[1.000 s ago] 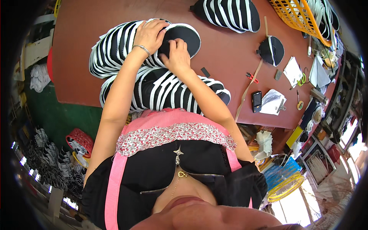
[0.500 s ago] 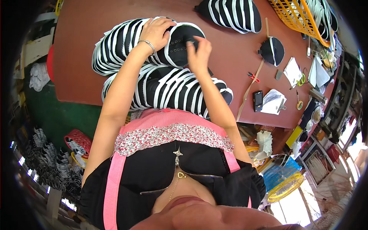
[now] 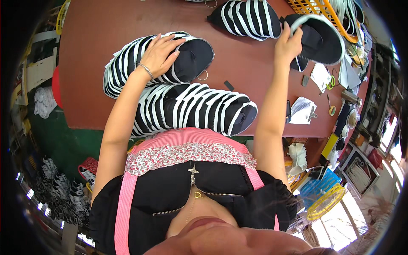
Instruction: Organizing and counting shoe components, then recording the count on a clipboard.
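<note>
On the red-brown table [image 3: 97,51], the left hand [image 3: 159,53] is laid flat, fingers spread, upon a stack of black-and-white striped pieces [image 3: 127,63]. Far to the right, the right hand [image 3: 288,42] is stretched out and closed on the white-trimmed rim of a black oval piece [image 3: 316,38], which is held tilted beside the orange basket [image 3: 314,8].

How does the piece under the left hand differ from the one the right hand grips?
The striped stack lies flat on the table under the left hand; the black piece is gripped at its white-trimmed edge by the right hand. The stack shows many white stripes; the black piece looks plain. Both are black with white trim.
</note>
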A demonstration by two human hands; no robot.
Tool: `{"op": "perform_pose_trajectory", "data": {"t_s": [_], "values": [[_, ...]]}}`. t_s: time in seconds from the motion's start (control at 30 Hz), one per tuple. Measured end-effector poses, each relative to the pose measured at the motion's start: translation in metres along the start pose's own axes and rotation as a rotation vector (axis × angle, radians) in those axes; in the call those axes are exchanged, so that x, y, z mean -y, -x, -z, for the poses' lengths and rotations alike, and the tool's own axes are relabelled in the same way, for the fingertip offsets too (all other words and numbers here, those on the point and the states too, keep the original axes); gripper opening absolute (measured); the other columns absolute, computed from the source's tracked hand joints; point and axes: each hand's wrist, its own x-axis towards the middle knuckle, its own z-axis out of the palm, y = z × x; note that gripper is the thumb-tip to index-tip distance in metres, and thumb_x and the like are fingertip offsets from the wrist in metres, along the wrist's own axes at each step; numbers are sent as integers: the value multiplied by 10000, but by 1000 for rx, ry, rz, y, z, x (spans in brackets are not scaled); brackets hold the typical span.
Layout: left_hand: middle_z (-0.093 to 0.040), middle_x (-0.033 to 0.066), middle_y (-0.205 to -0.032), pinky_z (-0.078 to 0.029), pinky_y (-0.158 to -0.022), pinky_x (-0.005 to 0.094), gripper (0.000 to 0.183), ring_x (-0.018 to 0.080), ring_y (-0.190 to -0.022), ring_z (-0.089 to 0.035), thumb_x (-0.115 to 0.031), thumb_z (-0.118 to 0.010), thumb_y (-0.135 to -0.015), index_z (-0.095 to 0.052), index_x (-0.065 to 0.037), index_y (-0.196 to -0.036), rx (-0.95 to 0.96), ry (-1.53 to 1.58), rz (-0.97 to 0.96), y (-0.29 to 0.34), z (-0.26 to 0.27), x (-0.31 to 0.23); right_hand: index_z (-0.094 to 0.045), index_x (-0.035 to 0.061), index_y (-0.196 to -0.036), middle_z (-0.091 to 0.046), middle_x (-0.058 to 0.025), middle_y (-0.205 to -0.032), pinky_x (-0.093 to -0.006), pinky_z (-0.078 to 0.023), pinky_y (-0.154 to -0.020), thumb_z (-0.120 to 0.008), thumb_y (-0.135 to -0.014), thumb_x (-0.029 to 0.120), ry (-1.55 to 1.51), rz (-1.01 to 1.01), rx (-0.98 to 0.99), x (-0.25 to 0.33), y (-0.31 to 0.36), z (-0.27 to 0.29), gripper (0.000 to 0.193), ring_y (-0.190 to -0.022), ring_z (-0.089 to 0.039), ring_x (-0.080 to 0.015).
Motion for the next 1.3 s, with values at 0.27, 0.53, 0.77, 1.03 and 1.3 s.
{"op": "perform_pose_trajectory", "data": {"t_s": [0.27,0.53,0.77,1.03,1.3], "values": [[-594,175,-1400,-306,-1200,483,426,350,-1336,-513,-176,-500,-994,-576,-123,-1410,-54,39,79,0,-9,9,-650,-23,-1124,-714,-198,-905,-439,-518,-803,-679,-955,437,-375,-88,400,-18,13,-115,491,-836,-671,-362],[-630,164,-1351,-361,-1131,451,400,332,-1314,-536,-241,-538,-996,-616,-118,-1369,-63,93,117,-9,-13,17,-575,-3,-1130,-587,-204,-1119,-483,-481,-922,-856,-729,356,-299,77,718,120,181,-60,607,-1044,-556,-400],[-663,147,-1306,-358,-1121,444,339,313,-1287,-558,-236,-523,-982,-668,-125,-1268,-115,53,101,-5,-18,14,-635,-38,-1076,-689,-116,-951,-335,-560,-721,-712,-896,180,-835,-699,929,76,209,-77,293,-822,-694,-243],[-707,98,-1222,-363,-1113,444,335,277,-1290,-557,-179,-546,-916,-686,-121,-1216,-133,-11,73,-9,-22,13,-592,3,-1176,-676,-112,-1072,-325,-557,-802,-701,-945,167,-1258,-1224,819,25,204,-66,303,-926,-673,-205],[-615,102,-1403,-296,-1197,472,350,301,-1383,-494,-199,-530,-976,-632,-124,-1302,-97,113,89,-11,-24,13,-708,16,-1020,-713,-181,-931,-440,-531,-713,-762,-874,207,-572,47,950,121,234,-26,246,-837,-694,-358]]}}
